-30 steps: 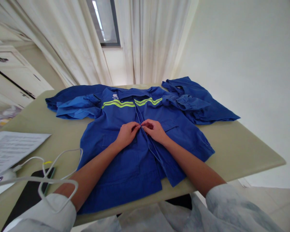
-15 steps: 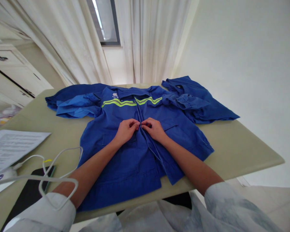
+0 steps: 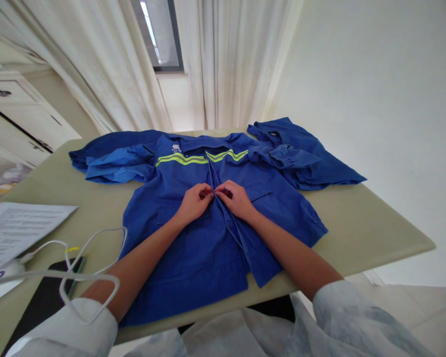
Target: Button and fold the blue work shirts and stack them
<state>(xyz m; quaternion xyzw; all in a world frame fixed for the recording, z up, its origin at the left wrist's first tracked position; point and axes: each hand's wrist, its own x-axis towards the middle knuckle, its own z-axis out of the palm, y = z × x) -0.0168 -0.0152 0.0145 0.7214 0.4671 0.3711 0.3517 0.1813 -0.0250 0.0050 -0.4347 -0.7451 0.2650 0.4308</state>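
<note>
A blue work jacket (image 3: 186,243) with a yellow-green and grey stripe across its chest lies front side up, its collar end away from me. My left hand (image 3: 196,202) pinches the jacket's front edge near mid-length. Right beside it, my right hand (image 3: 235,199) pinches the facing edge, and the fingertips of both hands nearly meet at the front opening. Whatever sits between the fingertips is too small to make out. Below the hands the opening is parted, and a button (image 3: 229,224) shows on the placket. Both sleeves are folded outward at the far side.
The jacket rests on a greenish table (image 3: 386,233). To the left are a printed sheet (image 3: 26,228), a dark phone-like slab (image 3: 40,307) and a looping white cable (image 3: 96,271). More dark blue cloth (image 3: 319,158) lies at the far right. Curtains (image 3: 241,64) hang behind.
Both hands stay at the same spot on the front opening, with only slight shifts of the fingers. The whole view has moved a little; the jacket lies as before.
</note>
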